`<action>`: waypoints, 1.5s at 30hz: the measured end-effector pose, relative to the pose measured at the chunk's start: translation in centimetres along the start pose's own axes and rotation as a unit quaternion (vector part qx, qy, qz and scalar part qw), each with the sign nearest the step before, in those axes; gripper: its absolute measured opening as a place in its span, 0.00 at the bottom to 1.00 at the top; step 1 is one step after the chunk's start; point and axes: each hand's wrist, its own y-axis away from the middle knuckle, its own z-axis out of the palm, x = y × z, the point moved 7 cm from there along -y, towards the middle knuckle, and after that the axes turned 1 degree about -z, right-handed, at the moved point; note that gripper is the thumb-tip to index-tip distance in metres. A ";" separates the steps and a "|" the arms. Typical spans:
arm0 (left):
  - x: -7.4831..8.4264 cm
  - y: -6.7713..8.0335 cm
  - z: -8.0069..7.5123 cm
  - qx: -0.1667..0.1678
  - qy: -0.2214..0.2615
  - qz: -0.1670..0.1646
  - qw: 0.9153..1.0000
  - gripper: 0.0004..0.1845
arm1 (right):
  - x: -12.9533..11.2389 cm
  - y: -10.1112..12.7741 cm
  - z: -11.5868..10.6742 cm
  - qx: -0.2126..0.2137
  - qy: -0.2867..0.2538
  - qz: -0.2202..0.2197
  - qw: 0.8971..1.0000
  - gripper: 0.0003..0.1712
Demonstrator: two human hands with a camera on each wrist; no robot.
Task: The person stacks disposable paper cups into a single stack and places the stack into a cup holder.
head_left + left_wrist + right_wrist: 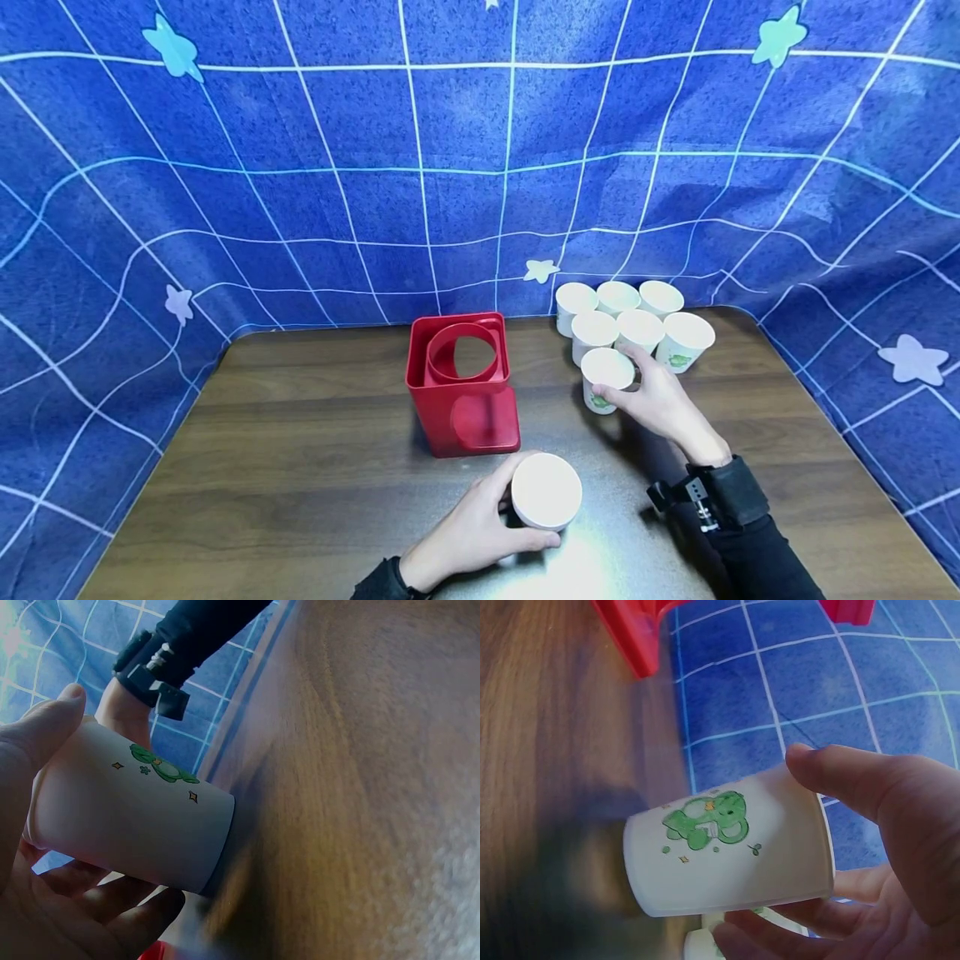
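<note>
Near the front of the table, my left hand (483, 521) grips a white paper cup (547, 492), thumb on one side and fingers on the other. The left wrist view shows a green cartoon print on that cup (135, 802). Farther right, the thumb and fingers of my right hand (663, 404) hold another paper cup (606, 371), the frontmost of a cluster. A green cartoon animal decorates this cup (731, 844) in the right wrist view. Right behind it stand several matching cups (686, 337), mouths up, in two rows.
A red box-shaped holder (457, 408) with a round ring in its top stands at mid-table, left of the cup cluster. The wooden table (300, 467) meets a blue star-patterned cloth (360, 200) at the back and sides.
</note>
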 end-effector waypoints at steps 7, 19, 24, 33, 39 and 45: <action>0.0 0.0 0.0 -0.001 0.001 -0.005 1.000 0.42 | -2.1 0.6 -0.3 -0.022 -0.009 -0.020 1.000 0.37; 0.1 0.0 0.0 0.005 -0.010 0.000 1.000 0.42 | -8.1 2.7 -2.2 -0.014 -0.059 -0.102 0.993 0.38; 0.2 -0.1 0.1 0.006 -0.011 0.005 1.000 0.42 | -9.9 3.9 -3.1 -0.013 -0.062 -0.129 0.990 0.42; 0.2 -0.1 0.0 -0.002 -0.007 -0.005 1.000 0.41 | -12.2 5.6 -3.5 -0.072 -0.069 -0.176 0.979 0.45; 0.1 -0.1 -0.3 -0.004 -0.008 -0.001 1.000 0.41 | -13.2 6.0 -3.0 -0.119 -0.084 -0.202 0.968 0.43; 0.1 -0.1 -0.6 -0.008 -0.009 -0.002 1.000 0.44 | -13.8 6.3 -2.3 -0.150 -0.087 -0.211 0.962 0.41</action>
